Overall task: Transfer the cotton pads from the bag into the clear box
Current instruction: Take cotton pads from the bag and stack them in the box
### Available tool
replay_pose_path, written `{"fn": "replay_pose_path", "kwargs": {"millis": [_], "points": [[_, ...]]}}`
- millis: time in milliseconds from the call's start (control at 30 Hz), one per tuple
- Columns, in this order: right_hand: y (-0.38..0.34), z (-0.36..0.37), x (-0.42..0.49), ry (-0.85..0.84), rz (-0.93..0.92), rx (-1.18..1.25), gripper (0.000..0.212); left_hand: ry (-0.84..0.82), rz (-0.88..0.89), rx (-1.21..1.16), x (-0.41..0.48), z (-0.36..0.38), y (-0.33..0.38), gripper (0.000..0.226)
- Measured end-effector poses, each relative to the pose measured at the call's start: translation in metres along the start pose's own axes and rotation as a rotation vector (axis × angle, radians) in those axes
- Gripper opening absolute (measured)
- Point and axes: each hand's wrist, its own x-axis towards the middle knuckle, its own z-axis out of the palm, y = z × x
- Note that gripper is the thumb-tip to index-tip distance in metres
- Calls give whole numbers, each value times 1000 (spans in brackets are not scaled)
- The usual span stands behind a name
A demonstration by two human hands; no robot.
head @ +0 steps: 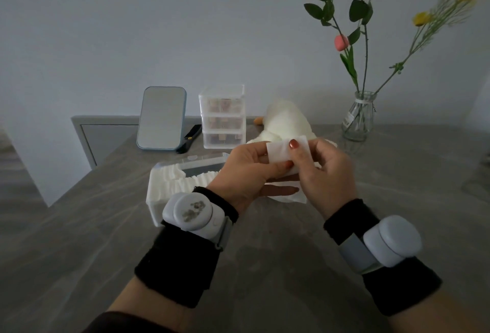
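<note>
Just right of the clear box (pixel 156 200), the left hand (pixel 246 170) and the right hand (pixel 326 173) both pinch one flat, square, soft white cotton pad (pixel 278 151), thumbs on top. I cannot tell if it is a single pad. It is thin and light, so a loose pinch could let it slip onto the table (pixel 265 239). The box is hard plastic, and its rows are already tightly packed and wavy, so forcing more in may crumple them.
</note>
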Motion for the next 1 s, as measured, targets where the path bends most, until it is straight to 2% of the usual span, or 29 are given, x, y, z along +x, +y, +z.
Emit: {"fn": "replay_pose_path", "kwargs": {"millis": [100,200,267,400,500,600,667,733,800,867,1000], "points": [[2,2,0,29,-39,21,29,101,12,8,3,4,-1,28],[0,6,-1,39,-62,29,28,174,22,11,7,7,0,55],[-1,11,-3,17,-92,22,29,234,53,57,8,10,-1,63],[-4,17,-8,-4,-89,25,26,335,135,132,8,18,-8,56],[-10,18,-8,-35,1,135,22,388,214,215,11,19,-15,49],[-14,17,-6,-36,30,124,26,418,256,268,11,21,-18,53],[-12,17,-6,-20,17,89,29,402,195,137,11,22,-19,65],[-9,17,-7,5,2,69,31,339,122,-34,11,18,-18,92],[-10,18,-8,20,-21,56,29,297,107,-88,14,15,-19,110],[-14,19,-11,19,-40,63,27,322,115,-27,13,17,-19,101],[-23,20,-12,5,31,157,31,420,250,197,13,24,-23,65]]}}
